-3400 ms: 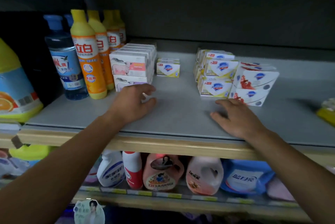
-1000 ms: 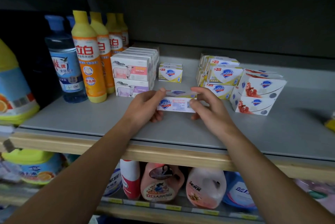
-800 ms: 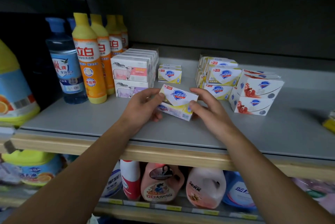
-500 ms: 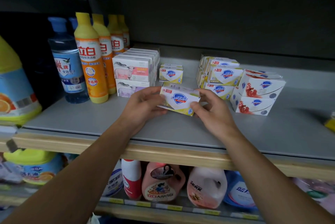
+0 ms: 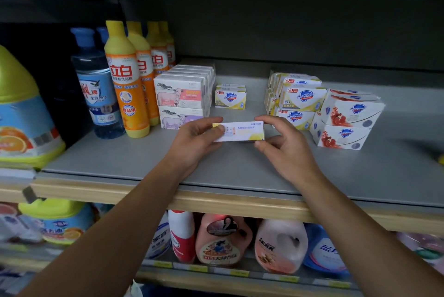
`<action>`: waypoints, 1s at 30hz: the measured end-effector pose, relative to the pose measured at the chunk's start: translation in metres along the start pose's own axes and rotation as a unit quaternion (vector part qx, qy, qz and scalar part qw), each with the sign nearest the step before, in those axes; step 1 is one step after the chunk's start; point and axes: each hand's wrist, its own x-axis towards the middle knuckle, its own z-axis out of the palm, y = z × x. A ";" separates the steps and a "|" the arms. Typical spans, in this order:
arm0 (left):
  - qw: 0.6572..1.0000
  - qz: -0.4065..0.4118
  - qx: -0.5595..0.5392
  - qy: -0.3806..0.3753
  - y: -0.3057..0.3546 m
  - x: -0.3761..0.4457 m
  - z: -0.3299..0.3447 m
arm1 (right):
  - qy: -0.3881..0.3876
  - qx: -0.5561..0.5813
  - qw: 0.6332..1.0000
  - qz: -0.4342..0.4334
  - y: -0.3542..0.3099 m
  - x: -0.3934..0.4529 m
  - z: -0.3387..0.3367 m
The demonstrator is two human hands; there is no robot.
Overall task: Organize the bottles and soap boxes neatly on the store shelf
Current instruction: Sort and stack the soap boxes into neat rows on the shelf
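Observation:
A yellow and white soap box (image 5: 240, 131) is held just above the grey shelf (image 5: 120, 159), its printed side up. My left hand (image 5: 194, 143) pinches its left end and my right hand (image 5: 286, 150) pinches its right end. Behind it stand a lone yellow soap box (image 5: 230, 99), a stack of sheep-print soap boxes (image 5: 182, 99), a pile of yellow soap boxes (image 5: 298, 99) and red-print soap boxes (image 5: 346, 121). Orange detergent bottles (image 5: 125, 80) and a blue bottle (image 5: 96, 85) stand in rows at the left.
A large jug with an orange print (image 5: 21, 114) stands at the far left. The lower shelf holds pink and red detergent bottles (image 5: 221, 239). A wooden front edge (image 5: 216, 203) runs below my wrists. A yellow item (image 5: 440, 158) lies at the right edge.
Both hands picked one yellow soap box off the shelf and turned it over between them. Its shield logo faced me half a second ago; now a text-printed side faces up.

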 end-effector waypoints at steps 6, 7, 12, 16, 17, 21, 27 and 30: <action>0.981 0.055 0.186 -0.002 -0.003 0.000 0.004 | 0.027 -0.051 0.995 0.086 0.009 0.004 -0.001; 0.975 0.060 0.213 0.002 -0.003 0.000 0.004 | 0.018 -0.056 0.992 0.107 0.010 0.005 -0.001; 0.954 0.069 0.292 0.010 0.002 -0.002 0.005 | 0.017 -0.054 0.989 0.138 0.004 0.005 -0.001; 0.893 0.103 0.438 0.001 0.017 -0.002 -0.016 | -0.028 -0.164 0.985 0.053 -0.005 0.013 0.000; 0.869 0.117 0.481 0.001 0.021 -0.002 -0.024 | -0.052 -0.193 0.979 0.037 -0.008 0.016 0.001; 0.761 0.100 0.641 0.006 0.027 0.001 -0.059 | -0.152 -0.255 0.954 0.030 -0.013 0.035 0.007; 0.683 0.095 0.724 -0.030 0.013 0.005 -0.072 | -0.113 -0.234 0.965 0.031 0.002 0.077 0.014; 0.670 0.121 0.732 -0.024 0.008 0.008 -0.074 | -0.069 -0.273 0.960 0.013 0.019 0.106 0.029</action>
